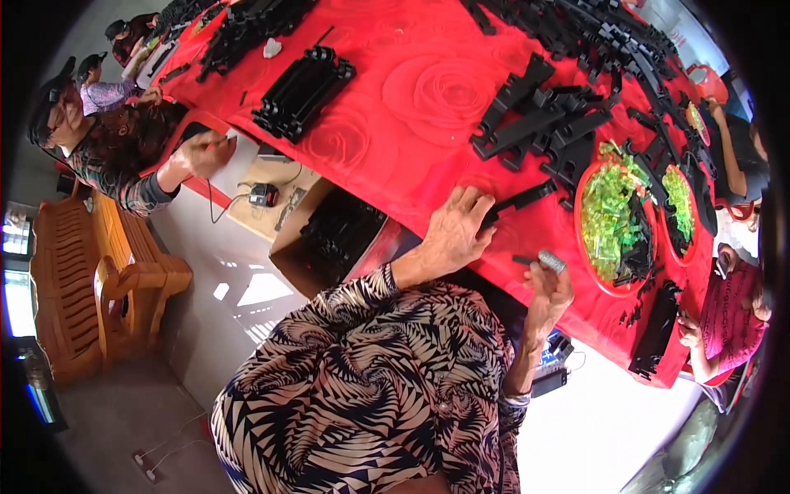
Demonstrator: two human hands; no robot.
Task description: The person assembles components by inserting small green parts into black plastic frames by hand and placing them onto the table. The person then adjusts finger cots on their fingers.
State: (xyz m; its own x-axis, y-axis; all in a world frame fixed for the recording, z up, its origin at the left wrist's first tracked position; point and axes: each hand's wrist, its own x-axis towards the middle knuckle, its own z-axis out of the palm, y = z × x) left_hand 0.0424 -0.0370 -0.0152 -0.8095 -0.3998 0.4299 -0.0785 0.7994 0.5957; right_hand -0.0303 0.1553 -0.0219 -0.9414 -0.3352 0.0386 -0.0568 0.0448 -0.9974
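My left hand [457, 230] is at the front edge of the red-covered table, its fingers closed around one end of a long black plastic part [528, 196]. The part's other end points right, toward a pile of similar black parts [543, 119]. To the right, my right hand [549, 298] is raised by the edge with thumb and fingers pinched together. A small dark piece [522, 260] sticks out from its fingertips, too small to name. Something silvery grey [551, 262] wraps one finger. Beyond it stands a red bowl [583, 247] of yellow-green clear plastic pieces.
A second red bowl [690, 247] sits behind the first. Assembled black parts [303, 92] lie stacked at the left, with a large heap [592, 37] at the back. An open cardboard box [288, 267] stands below the edge. Co-workers sit left and right; a wooden bench [90, 272] is left.
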